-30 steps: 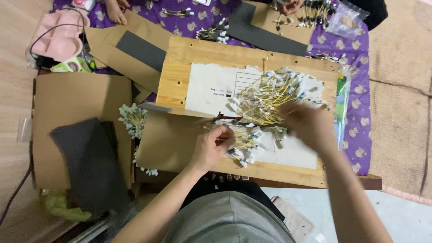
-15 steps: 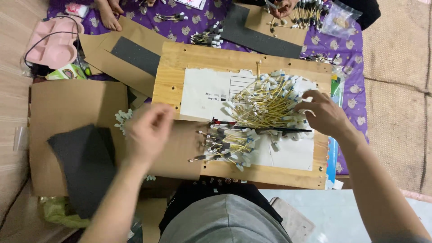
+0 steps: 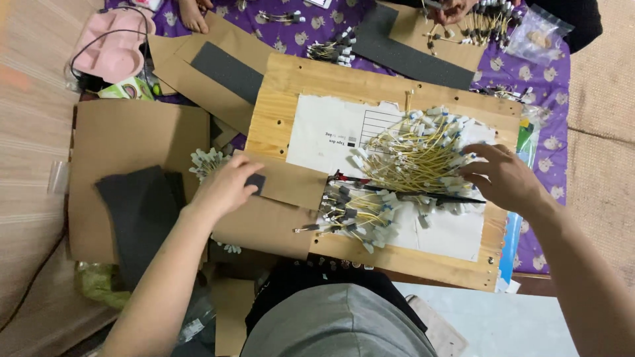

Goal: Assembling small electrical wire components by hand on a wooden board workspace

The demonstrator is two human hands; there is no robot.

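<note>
left hand [image 3: 228, 185]: resting on the cardboard strip [image 3: 291, 188], fingers curled round a small dark piece [image 3: 256, 182] at its edge. Looks like a light pinch, not a clench.

right hand [image 3: 506, 177]: fingers spread and loose, touching the right edge of the wire pile [image 3: 417, 155]. Can't tell if it's actually got hold of any.

wire pile: thin yellow leads with white ends, lying on the paper [image 3: 337, 132] on the board [image 3: 297, 86], upper right part.

small bunch [image 3: 354, 215]: a second, tidier lot just below, beside the black rod [image 3: 410, 192] that runs between the two heaps.

step in hand: my guess is sorting, with leads picked from the big pile and gathered into the bunch.

next move: probably needs the right fingers to tease out a few leads without dragging the tangle along, so go easy.

others: someone else's hands [image 3: 456, 10] at the far edge, with their own wires.
</note>
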